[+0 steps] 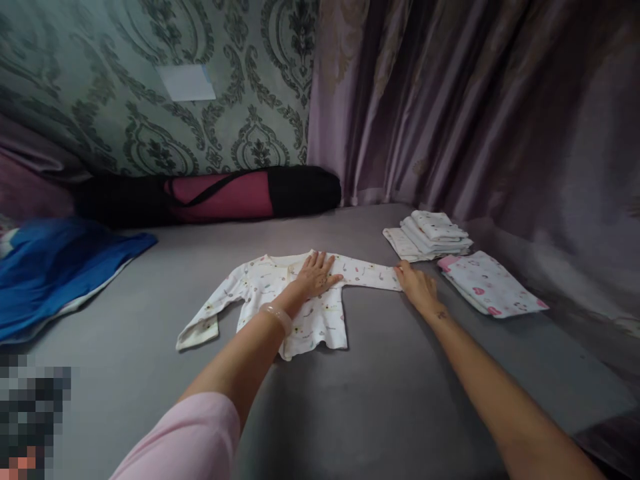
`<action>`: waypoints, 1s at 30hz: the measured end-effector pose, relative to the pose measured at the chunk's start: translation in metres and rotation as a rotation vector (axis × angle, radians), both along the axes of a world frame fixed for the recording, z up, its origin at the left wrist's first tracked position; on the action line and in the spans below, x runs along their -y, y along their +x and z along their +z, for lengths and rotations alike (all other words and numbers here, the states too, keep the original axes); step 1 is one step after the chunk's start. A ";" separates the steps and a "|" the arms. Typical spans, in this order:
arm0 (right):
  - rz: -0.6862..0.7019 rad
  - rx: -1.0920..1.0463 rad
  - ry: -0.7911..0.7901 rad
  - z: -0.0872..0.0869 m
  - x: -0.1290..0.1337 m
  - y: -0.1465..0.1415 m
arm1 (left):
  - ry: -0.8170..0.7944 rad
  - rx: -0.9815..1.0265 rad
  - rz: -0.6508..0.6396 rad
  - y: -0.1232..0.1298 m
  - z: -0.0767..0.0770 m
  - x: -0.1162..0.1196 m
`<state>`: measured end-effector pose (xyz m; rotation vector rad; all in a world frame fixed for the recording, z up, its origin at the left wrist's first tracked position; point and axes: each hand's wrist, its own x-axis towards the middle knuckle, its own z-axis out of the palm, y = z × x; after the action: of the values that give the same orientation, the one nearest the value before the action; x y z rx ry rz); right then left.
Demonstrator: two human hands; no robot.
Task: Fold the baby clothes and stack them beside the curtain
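Observation:
A small white baby shirt point(320, 327) with a scattered print lies spread out on the grey bed surface point(390, 373). My left hand point(316, 275) rests flat on its upper chest near the shoulder, fingers stretched out. At the cuff of the sleeve on the right, my right hand point(417, 285) pinches the fabric, and that sleeve lies straight out sideways. The other sleeve angles down toward the lower left, its cuff slightly raised. My left forearm covers part of the shirt's middle.
Behind my right hand sits a stack of folded white clothes point(433, 237), with a folded pink-printed cloth point(495, 283) beside it. A long black and maroon bag point(220, 195) lies along the wall. Blue fabric point(65, 267) is at the left; a purple curtain point(400, 100) hangs behind.

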<state>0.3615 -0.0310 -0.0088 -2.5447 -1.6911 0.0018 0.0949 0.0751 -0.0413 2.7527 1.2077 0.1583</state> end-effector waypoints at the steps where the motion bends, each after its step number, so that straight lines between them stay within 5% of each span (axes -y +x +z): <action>1: -0.012 0.042 -0.045 0.001 0.000 -0.002 | -0.016 -0.007 0.000 0.000 0.001 -0.001; 6: 0.050 0.115 -0.178 0.008 -0.009 -0.007 | -0.123 -0.049 0.011 0.003 0.007 -0.005; 10: 0.120 0.226 -0.133 0.017 -0.023 -0.019 | -0.149 -0.057 0.046 0.007 0.008 -0.006; 13: 0.243 0.223 -0.010 0.015 -0.036 -0.054 | -0.146 -0.041 0.052 0.007 0.008 -0.005; 18: 0.493 -0.118 0.032 -0.011 -0.049 -0.127 | -0.140 -0.102 0.046 0.006 0.008 -0.003; 22: 0.444 -0.170 -0.011 -0.024 -0.044 -0.140 | -0.140 -0.109 0.049 0.004 0.007 -0.003; 30: 0.194 -0.057 -0.111 -0.024 -0.021 -0.091 | -0.141 -0.028 0.059 0.004 0.004 -0.002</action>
<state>0.2703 -0.0100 -0.0329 -2.4169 -1.9594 0.1847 0.0991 0.0766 -0.0372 2.6083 1.2571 0.0390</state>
